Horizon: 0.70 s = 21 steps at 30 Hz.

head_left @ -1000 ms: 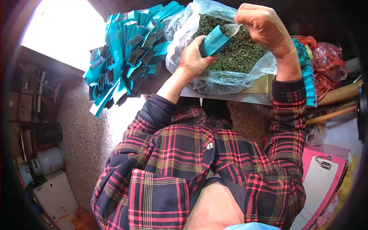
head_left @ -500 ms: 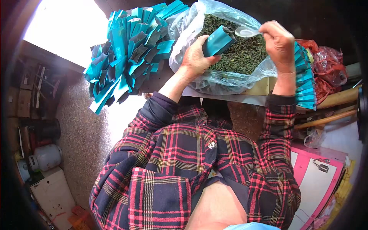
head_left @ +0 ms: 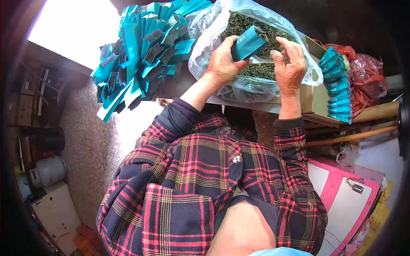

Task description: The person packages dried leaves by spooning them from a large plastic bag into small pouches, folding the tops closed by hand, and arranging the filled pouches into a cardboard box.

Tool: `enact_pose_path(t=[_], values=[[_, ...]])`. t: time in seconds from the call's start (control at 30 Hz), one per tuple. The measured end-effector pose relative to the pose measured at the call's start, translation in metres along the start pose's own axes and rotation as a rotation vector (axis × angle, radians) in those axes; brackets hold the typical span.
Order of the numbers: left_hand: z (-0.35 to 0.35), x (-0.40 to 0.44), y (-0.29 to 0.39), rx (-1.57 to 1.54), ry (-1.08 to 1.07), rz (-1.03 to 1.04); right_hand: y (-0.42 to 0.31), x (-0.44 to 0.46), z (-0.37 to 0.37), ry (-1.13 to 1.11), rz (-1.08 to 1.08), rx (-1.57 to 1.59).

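Observation:
My left hand [head_left: 223,64] is closed around a teal packet [head_left: 249,44], holding it tilted with its open end up and to the right. Beneath it is a clear plastic bag [head_left: 209,32] full of dark green dried leaves [head_left: 241,23], which look like tea. A white spoon [head_left: 259,60] lies on the leaves, part of it hidden behind the packet. Over the bag's right side, my right hand [head_left: 291,66] has thumb and forefinger apart, close to the spoon's handle end, with nothing visible between them.
A large heap of teal packets [head_left: 132,51] stands at the left, and a fanned row of them [head_left: 338,87] at the right. Red plastic bags [head_left: 367,74] lie beyond. A pink-and-white cabinet [head_left: 348,192] is at the lower right, below wooden poles [head_left: 354,135].
My right hand has come down and left from the bag's far right edge, and its fingers have parted. The spoon now rests lower, on the leaves. The packet has shifted slightly right.

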<state>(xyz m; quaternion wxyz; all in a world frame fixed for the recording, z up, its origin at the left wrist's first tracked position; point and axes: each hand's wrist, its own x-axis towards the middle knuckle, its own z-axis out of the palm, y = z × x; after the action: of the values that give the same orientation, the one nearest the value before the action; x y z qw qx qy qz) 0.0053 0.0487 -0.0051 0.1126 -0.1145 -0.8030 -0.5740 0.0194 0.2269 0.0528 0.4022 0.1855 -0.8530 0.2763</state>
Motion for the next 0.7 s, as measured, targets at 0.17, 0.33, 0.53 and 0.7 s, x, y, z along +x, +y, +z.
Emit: enact_pose_path(t=[0.17,0.33,0.53,0.7], values=[[0.007,-0.001,0.003,0.06,0.027,0.054,-0.02,-0.002,0.017,-0.115,0.267,0.328],[0.009,0.0,-0.002,0.084,0.057,0.195,-0.027,0.008,0.009,-0.039,0.267,0.316],[0.001,0.0,0.005,-0.998,-0.224,-0.317,-0.025,0.019,-0.006,0.0,0.141,0.19],[0.001,-0.004,0.01,-1.033,-0.063,-0.502,-0.031,0.022,-0.013,0.069,0.139,0.197]])
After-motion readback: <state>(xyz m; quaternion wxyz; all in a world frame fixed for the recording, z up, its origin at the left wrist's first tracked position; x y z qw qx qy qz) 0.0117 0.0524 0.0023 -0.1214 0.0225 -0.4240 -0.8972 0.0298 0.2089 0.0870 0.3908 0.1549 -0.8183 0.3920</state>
